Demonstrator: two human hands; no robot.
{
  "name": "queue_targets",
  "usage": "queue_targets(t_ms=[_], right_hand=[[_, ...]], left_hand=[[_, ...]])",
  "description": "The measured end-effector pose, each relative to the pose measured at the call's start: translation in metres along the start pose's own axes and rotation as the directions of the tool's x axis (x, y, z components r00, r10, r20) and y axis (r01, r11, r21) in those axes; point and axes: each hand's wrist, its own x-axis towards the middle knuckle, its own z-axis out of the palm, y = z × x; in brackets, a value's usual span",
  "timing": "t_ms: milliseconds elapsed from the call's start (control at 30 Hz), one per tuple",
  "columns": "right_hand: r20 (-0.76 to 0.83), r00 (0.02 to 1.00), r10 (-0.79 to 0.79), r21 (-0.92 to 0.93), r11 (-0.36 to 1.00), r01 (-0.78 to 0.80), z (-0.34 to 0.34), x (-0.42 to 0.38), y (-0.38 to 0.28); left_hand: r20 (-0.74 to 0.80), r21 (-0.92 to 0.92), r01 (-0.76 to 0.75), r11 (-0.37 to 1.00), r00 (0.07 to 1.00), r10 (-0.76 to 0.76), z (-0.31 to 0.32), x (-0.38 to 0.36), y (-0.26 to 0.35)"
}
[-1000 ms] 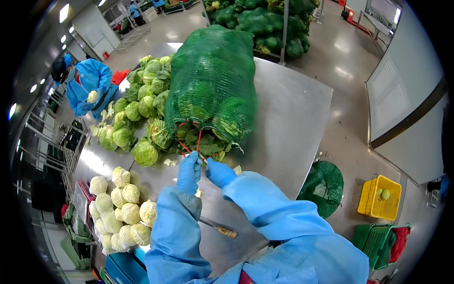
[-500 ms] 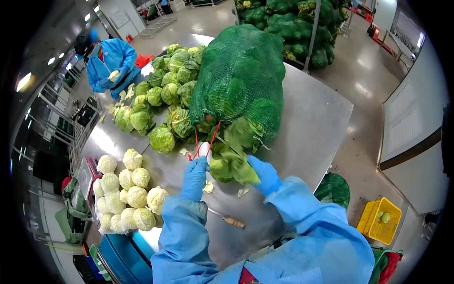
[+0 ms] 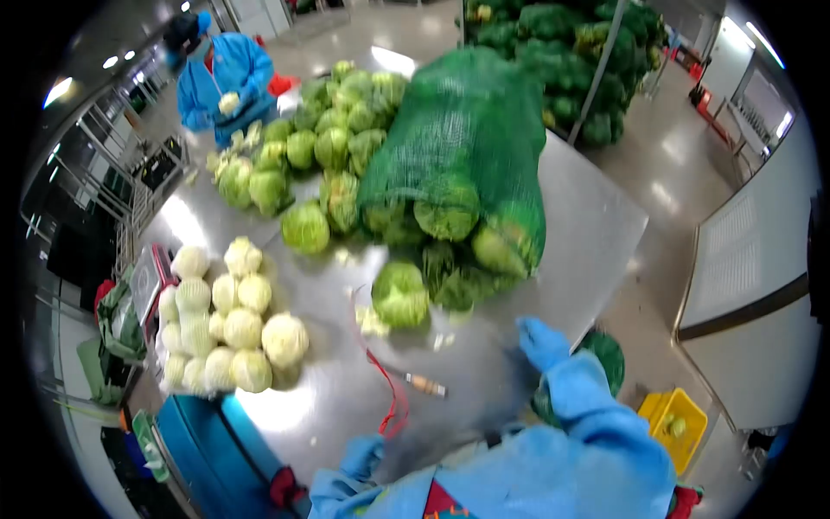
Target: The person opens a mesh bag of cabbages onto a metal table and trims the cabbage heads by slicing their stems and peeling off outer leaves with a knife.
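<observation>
Drawn off the sack mouth since the earlier frames, the thin red cord (image 3: 377, 362) now trails over the steel table (image 3: 596, 208), its lower end at the closed fingers of the blue-gloved left hand (image 3: 362, 456), which grips it near the wearer's body. Farther up the table lies the bulging green mesh sack (image 3: 467, 138), full of cabbages, its long axis running away from the wearer and its gaping mouth facing back toward them. One loose green cabbage (image 3: 400, 296) sits just outside that mouth. Over the table's right side, the blue-gloved right hand (image 3: 543, 344) is open, its fingers loosely extended and nothing visible in them.

Near the cord is a wooden-handled knife (image 3: 426, 385), handle pointing right and toward the wearer. Trimmed pale cabbages (image 3: 246, 329) cluster at left; untrimmed green cabbages (image 3: 333, 147) are heaped beside the sack. Beyond, a person in blue (image 3: 225, 82) holds a pale cabbage (image 3: 229, 103). Stacked green sacks (image 3: 562, 60) stand behind the table.
</observation>
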Motion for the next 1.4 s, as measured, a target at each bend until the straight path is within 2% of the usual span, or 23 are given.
queue_targets(t_ms=[67,133,200,300,333,433,500,600,633,700,733,800,833,900,967,1067,1100,1200,1233,1300,1333,1367,1400], right_hand=[[-0.083,0.996,-0.011,0.150,0.988,0.024,-0.001,0.007,-0.004],[-0.192,0.979,0.062,0.333,0.943,0.006,0.007,0.011,-0.005],[-0.310,0.921,0.235,0.530,0.847,-0.037,0.020,0.025,-0.001],[0.040,0.924,0.381,0.893,0.401,-0.204,-0.010,0.025,-0.021],[0.121,0.934,0.335,0.891,0.379,-0.251,-0.025,0.013,-0.037],[0.297,0.948,0.116,0.907,0.277,-0.318,-0.050,-0.026,-0.086],[0.344,0.935,-0.086,0.934,0.128,-0.332,-0.037,-0.063,-0.092],[0.396,0.885,-0.244,0.911,-0.015,-0.412,0.000,-0.117,-0.082],[0.334,0.851,-0.404,0.896,-0.144,-0.420,-0.001,-0.130,-0.072],[0.489,0.865,-0.113,0.873,0.065,-0.484,-0.020,-0.150,-0.063],[0.528,0.848,0.046,0.834,0.158,-0.528,-0.031,-0.158,-0.060],[0.415,0.872,0.259,0.860,0.201,-0.469,-0.055,-0.169,-0.039],[0.296,0.902,0.315,0.859,0.324,-0.396,-0.080,-0.169,-0.029],[-0.051,0.823,0.566,0.819,0.495,-0.290,-0.106,-0.172,0.001],[-0.308,0.604,0.735,0.764,0.569,-0.303,-0.108,-0.184,0.071],[-0.456,0.729,0.510,0.209,0.858,-0.469,-0.099,-0.190,0.123],[-0.362,0.688,0.628,-0.135,0.695,-0.706,-0.093,-0.187,0.141],[-0.487,0.662,0.569,0.124,0.796,-0.593,-0.064,-0.185,0.176],[-0.632,0.641,0.435,0.180,0.887,-0.425,-0.049,-0.176,0.157],[-0.500,0.679,0.538,0.606,0.777,-0.170,-0.023,-0.150,0.088],[-0.217,0.712,0.667,0.805,0.535,-0.256,-0.032,-0.140,0.003],[-0.085,0.785,0.614,0.896,0.392,-0.209,-0.027,-0.133,-0.047],[-0.014,0.836,0.548,0.882,0.400,-0.247,-0.020,-0.131,-0.084]], left_hand=[[0.026,-0.310,-0.034,0.950,0.999,0.044,-0.023,-0.035,0.014],[-0.045,-0.276,-0.335,0.901,0.941,0.336,-0.032,-0.054,0.028],[-0.084,-0.421,-0.425,0.801,0.898,0.432,-0.027,-0.061,0.046],[0.053,-0.461,-0.470,0.753,0.832,0.552,0.013,-0.061,0.074],[0.011,-0.349,-0.455,0.819,0.872,0.489,0.034,-0.059,0.081],[0.221,-0.157,-0.391,0.907,0.881,0.418,0.102,-0.032,0.078],[0.413,-0.166,-0.360,0.918,0.820,0.396,0.138,-0.017,0.067],[0.552,-0.405,-0.110,0.908,0.762,0.339,0.181,-0.012,0.061],[0.610,-0.448,-0.013,0.894,0.726,0.317,0.188,-0.010,0.057],[0.713,-0.506,0.181,0.843,0.637,0.292,0.202,-0.006,0.053],[0.704,-0.426,0.093,0.900,0.659,0.265,0.211,-0.013,0.059],[0.677,-0.235,-0.080,0.969,0.702,0.222,0.228,-0.035,0.073],[0.637,-0.210,-0.130,0.969,0.734,0.237,0.235,-0.042,0.074],[0.614,-0.169,-0.171,0.971,0.753,0.239,0.233,-0.037,0.061],[0.638,-0.129,-0.174,0.976,0.739,0.216,0.218,-0.024,0.048],[0.597,-0.091,-0.102,0.991,0.791,0.136,0.185,-0.008,0.017],[0.566,-0.044,-0.100,0.994,0.818,0.107,0.170,-0.006,0.003],[0.445,-0.018,-0.132,0.991,0.887,0.126,0.137,0.004,-0.019],[0.395,-0.041,-0.134,0.990,0.908,0.139,0.123,0.001,-0.030],[0.300,-0.070,-0.133,0.989,0.942,0.148,0.104,-0.014,-0.041],[0.303,-0.080,-0.142,0.987,0.939,0.160,0.103,-0.024,-0.040],[0.310,-0.096,-0.156,0.983,0.934,0.178,0.104,-0.033,-0.038],[0.318,-0.116,-0.168,0.979,0.927,0.197,0.107,-0.039,-0.038]])
